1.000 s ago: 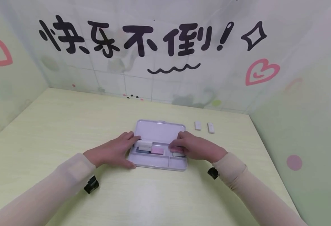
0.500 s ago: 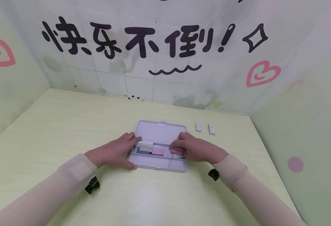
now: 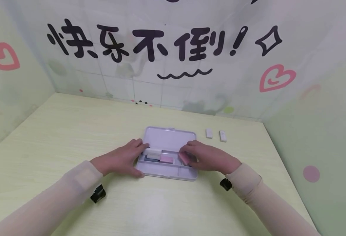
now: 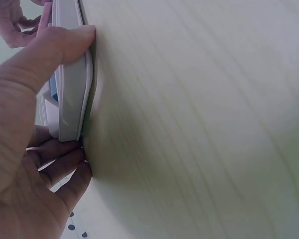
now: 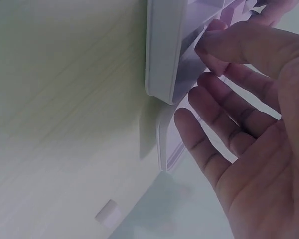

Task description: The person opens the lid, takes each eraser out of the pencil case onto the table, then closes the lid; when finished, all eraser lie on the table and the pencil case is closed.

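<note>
A pale lilac pencil case (image 3: pixel 158 169) lies opened on the table, its lid (image 3: pixel 170 137) folded back. My left hand (image 3: pixel 121 159) holds the case by its left end, thumb at the front edge and fingers behind. In the left wrist view the thumb (image 4: pixel 65 45) presses on the case's side wall. My right hand (image 3: pixel 208 156) pinches a pink eraser (image 3: pixel 184 158), tilted, over the right part of the rear compartment. To its left in that compartment lie another pink eraser (image 3: pixel 166 160), a white block (image 3: pixel 154 153) and a dark blue piece (image 3: pixel 151 160), partly covered.
Two small white erasers, a left one (image 3: pixel 209 133) and a right one (image 3: pixel 222 136), lie on the table behind and right of the case. A printed wall (image 3: pixel 131 78) closes off the back, with side panels left and right.
The pink eraser in my right hand has tipped from lying flatter to a steeper slant. A pale piece beneath it is now mostly hidden. My left hand keeps its hold on the case.
</note>
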`<state>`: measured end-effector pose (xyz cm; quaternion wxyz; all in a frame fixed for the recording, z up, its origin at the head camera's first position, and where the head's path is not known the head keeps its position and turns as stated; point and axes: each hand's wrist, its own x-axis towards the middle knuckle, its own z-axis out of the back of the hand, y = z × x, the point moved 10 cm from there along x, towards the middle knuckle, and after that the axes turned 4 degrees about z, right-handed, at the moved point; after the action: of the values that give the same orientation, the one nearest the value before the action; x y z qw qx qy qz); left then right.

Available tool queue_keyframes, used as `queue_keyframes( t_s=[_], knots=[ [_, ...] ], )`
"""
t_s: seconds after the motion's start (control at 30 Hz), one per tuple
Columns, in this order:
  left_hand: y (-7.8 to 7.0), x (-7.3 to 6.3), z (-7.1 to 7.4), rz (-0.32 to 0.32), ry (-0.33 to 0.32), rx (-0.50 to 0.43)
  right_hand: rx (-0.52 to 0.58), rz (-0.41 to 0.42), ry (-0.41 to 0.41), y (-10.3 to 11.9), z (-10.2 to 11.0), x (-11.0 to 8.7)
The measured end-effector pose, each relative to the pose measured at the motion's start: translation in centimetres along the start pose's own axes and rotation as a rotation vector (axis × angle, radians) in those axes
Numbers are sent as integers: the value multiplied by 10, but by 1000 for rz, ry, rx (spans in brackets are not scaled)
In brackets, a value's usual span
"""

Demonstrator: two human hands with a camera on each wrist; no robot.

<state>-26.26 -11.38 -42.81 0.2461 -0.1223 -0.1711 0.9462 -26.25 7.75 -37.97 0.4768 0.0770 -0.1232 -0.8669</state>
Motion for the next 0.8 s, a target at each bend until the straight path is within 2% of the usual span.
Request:
queue_keyframes(
  t_s=[0.13, 0.3, 0.5, 0.67, 0.8],
  knots=[
    [1, -1, 0, 8, 2, -4, 18, -6, 4, 1, 1, 3],
    [0, -1, 0, 5, 6, -18, 111, -30, -4, -3, 2, 4],
    [-2, 0, 0, -5, -1, -9, 211, -99, -2, -16, 1, 0],
    [-3, 2, 1, -13, -7, -3, 279, -166, -37, -32, 0, -7],
    [0, 1, 0, 1, 3, 7, 311, -170, -75, -38, 1, -9]
  ],
)
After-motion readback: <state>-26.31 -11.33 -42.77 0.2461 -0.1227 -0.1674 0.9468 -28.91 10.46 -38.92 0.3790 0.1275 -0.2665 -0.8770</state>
